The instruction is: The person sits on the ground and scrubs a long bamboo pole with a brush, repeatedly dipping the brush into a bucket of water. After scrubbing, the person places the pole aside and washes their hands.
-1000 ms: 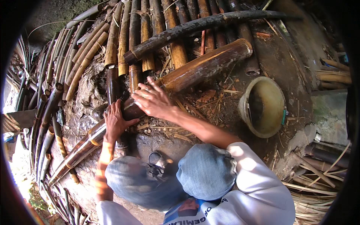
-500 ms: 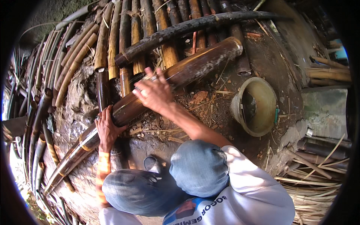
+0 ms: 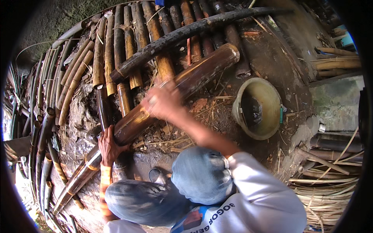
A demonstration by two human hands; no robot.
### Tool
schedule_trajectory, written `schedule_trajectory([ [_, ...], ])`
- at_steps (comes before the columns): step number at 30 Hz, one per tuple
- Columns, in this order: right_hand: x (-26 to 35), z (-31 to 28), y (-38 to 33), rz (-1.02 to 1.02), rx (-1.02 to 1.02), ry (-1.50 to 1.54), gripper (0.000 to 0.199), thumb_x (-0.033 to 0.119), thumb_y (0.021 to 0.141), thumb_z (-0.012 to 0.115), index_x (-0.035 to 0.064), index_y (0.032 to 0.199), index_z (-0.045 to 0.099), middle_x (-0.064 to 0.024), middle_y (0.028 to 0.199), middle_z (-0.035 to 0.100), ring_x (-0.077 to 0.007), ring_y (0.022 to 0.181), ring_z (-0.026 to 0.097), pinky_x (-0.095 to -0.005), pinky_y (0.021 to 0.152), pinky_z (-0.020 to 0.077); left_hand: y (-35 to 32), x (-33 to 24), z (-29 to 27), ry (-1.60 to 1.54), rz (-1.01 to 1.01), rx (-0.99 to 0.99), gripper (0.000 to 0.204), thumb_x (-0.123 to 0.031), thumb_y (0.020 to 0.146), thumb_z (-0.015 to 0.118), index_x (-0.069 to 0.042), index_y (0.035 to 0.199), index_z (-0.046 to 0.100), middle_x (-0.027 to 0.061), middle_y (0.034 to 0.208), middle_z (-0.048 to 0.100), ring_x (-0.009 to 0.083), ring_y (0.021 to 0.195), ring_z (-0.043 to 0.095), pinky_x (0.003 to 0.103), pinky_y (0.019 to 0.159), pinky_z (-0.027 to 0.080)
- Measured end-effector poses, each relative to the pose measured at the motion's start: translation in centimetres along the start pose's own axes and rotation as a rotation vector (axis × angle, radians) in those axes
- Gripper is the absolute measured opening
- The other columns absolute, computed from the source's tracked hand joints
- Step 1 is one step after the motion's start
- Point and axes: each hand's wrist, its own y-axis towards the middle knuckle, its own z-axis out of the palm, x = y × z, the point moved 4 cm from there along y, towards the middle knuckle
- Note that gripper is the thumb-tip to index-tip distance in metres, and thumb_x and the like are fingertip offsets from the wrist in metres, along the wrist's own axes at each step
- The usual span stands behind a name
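A thick, dark, wet bamboo pole [image 3: 132, 126] lies slanting in front of me, from lower left to upper right. My left hand [image 3: 110, 146] grips its lower part, with the fingers over the far side and the thumb toward the near side. Farther up the pole, my right hand [image 3: 163, 101] presses on its upper surface. Motion smears those fingers, and whether anything lies under the palm is hidden. Wet, shiny patches show along the pole.
A pale basin [image 3: 271, 103] with dark water stands at the right, a green object [image 3: 281, 115] at its rim. A curved dark pole [image 3: 175, 37] crosses several bamboo lengths [image 3: 109, 50] at the back. Split strips [image 3: 330, 202] lie at lower right, more bamboo at left.
My right hand has shifted a little down along the pole and is now blurred. My left hand keeps its hold. The whole view has shifted slightly.
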Motion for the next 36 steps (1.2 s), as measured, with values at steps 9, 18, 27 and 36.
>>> schedule_trajectory([
  [9,-23.8,-17.6,3.7,-0.025,-0.669,-0.496,0.017,0.018,0.104,0.057,0.0182,0.115,0.071,-0.016,0.15,0.058,-0.0418,0.148,0.042,-0.061,0.121,0.0315,-1.8,0.5,0.4,-0.022,0.033,0.07,0.108,-0.045,0.051,0.097,-0.004,0.14,0.052,0.015,0.131,0.063,0.0395,0.122,0.06,0.048,0.107,0.047],
  [18,-1.5,1.0,-2.1,-0.292,-0.13,-0.174,0.028,0.012,0.098,0.062,0.0158,0.122,0.074,-0.0135,0.155,0.053,-0.0387,0.157,0.025,-0.064,0.128,-0.0007,0.4,0.4,-0.4,-0.154,0.074,0.211,0.11,-0.048,0.054,0.097,0.0,0.142,0.052,0.0195,0.132,0.063,0.038,0.125,0.059,0.049,0.108,0.046],
  [27,-30.9,-21.8,7.4,0.162,-0.507,-0.391,0.045,0.014,0.098,0.056,0.0066,0.143,0.059,-0.0172,0.165,0.038,-0.0526,0.155,0.017,-0.0657,0.125,0.014,0.0,0.6,1.5,-0.061,0.108,0.079,0.109,-0.047,0.05,0.097,-0.002,0.139,0.054,0.016,0.128,0.064,0.0368,0.121,0.061,0.049,0.104,0.049],
  [36,-25.6,-17.6,7.2,0.098,-0.547,-0.423,0.044,0.001,0.095,0.055,-0.0029,0.139,0.059,-0.0256,0.161,0.039,-0.0472,0.153,0.027,-0.0617,0.126,0.018,-1.0,0.6,0.2,-0.059,0.061,0.086,0.107,-0.045,0.05,0.097,-0.004,0.139,0.054,0.0149,0.128,0.065,0.0385,0.12,0.062,0.048,0.104,0.049],
])
